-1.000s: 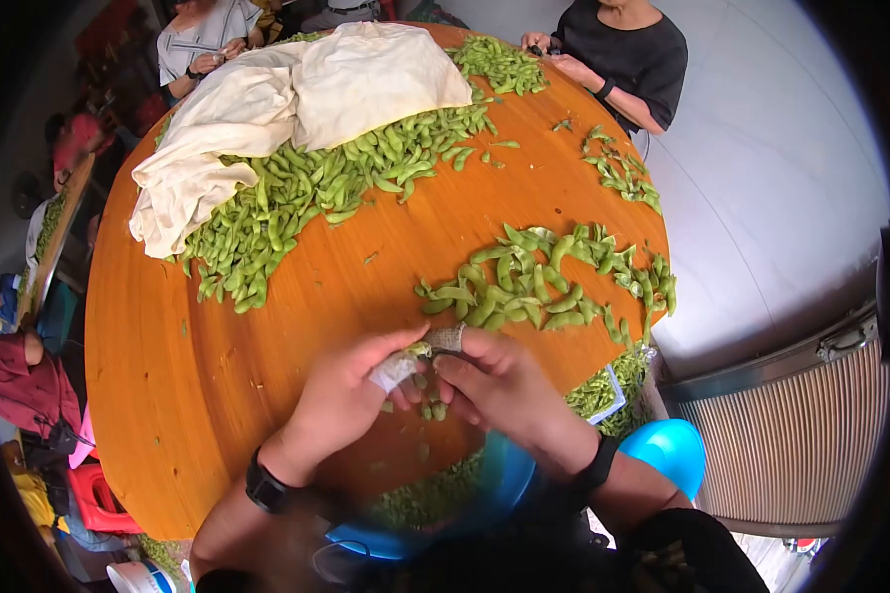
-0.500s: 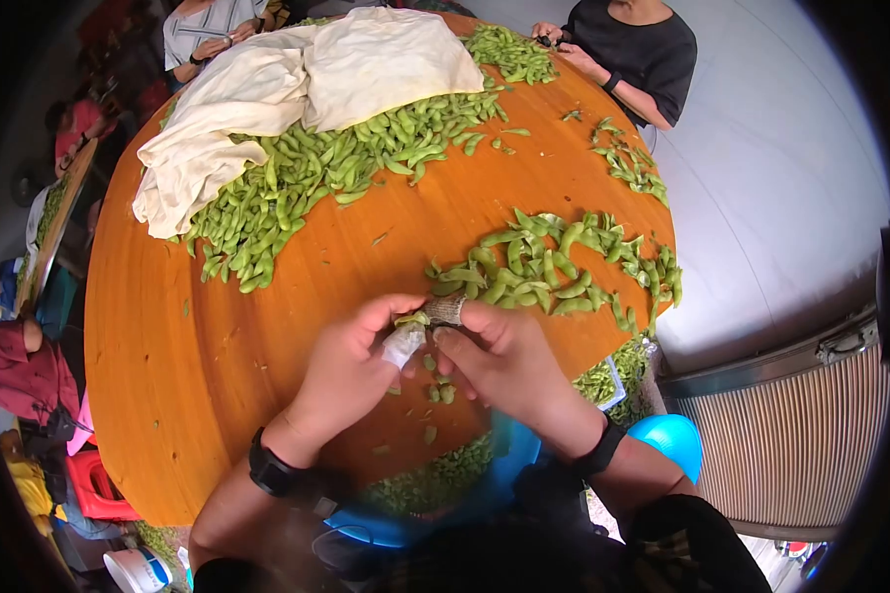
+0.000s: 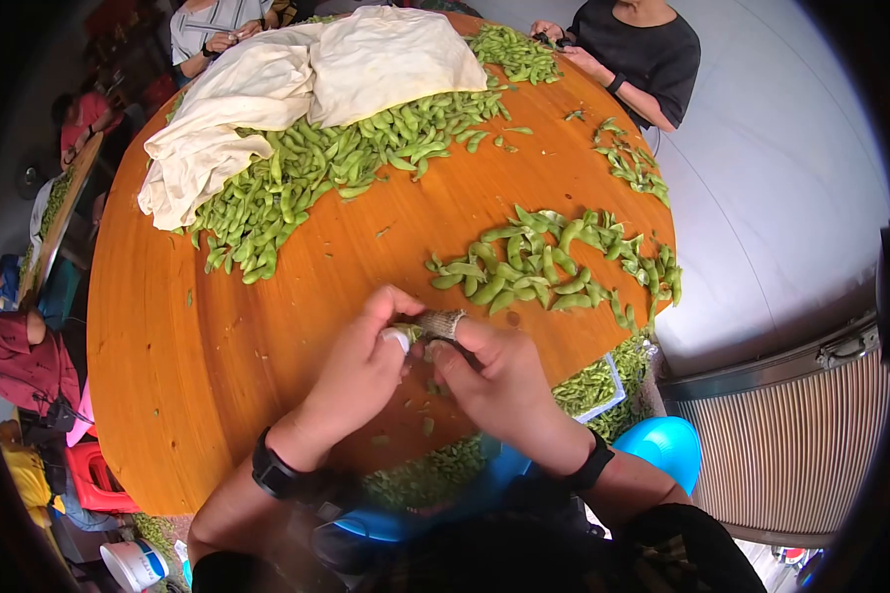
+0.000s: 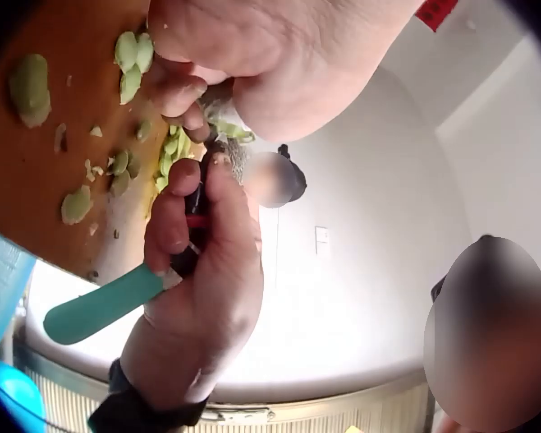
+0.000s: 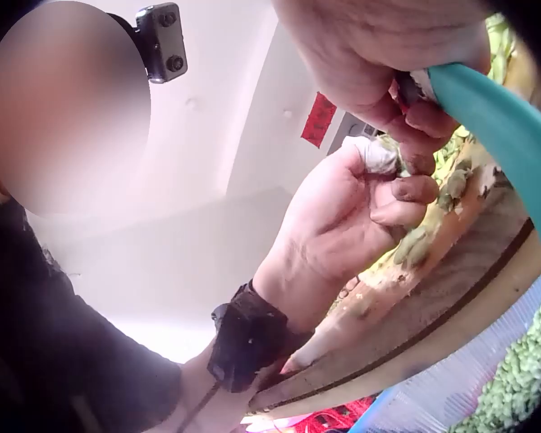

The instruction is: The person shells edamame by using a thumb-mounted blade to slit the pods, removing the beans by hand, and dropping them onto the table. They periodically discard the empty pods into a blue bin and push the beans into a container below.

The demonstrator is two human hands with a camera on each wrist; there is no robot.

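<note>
In the head view my left hand (image 3: 341,390) and right hand (image 3: 509,385) meet above the near table edge. My left thumb wears a white wrap (image 4: 213,97), and its fingers pinch a green soybean pod (image 4: 234,133). My right hand grips a slim tool with a teal handle (image 4: 104,305); its working end is hidden at the fingertips, against the pod. A grey knitted cover (image 3: 441,323) sits on the right index finger. Several shelled beans (image 4: 133,59) and pod scraps lie on the wood beneath the hands. Below, a blue basin (image 3: 376,530) holds many shelled beans (image 5: 514,383).
Whole pods (image 3: 524,262) are spread on the round table (image 3: 198,395) ahead to the right. A larger heap (image 3: 267,217) lies at the back left under cream cloth (image 3: 396,64). Other people sit around the far side. A turquoise stool (image 3: 667,450) stands at the right.
Both hands stay together at the pod, with slight finger shifts. The left hand has turned a little, so less of its white thumb wrap shows in the head view. The head view has shifted slightly.
</note>
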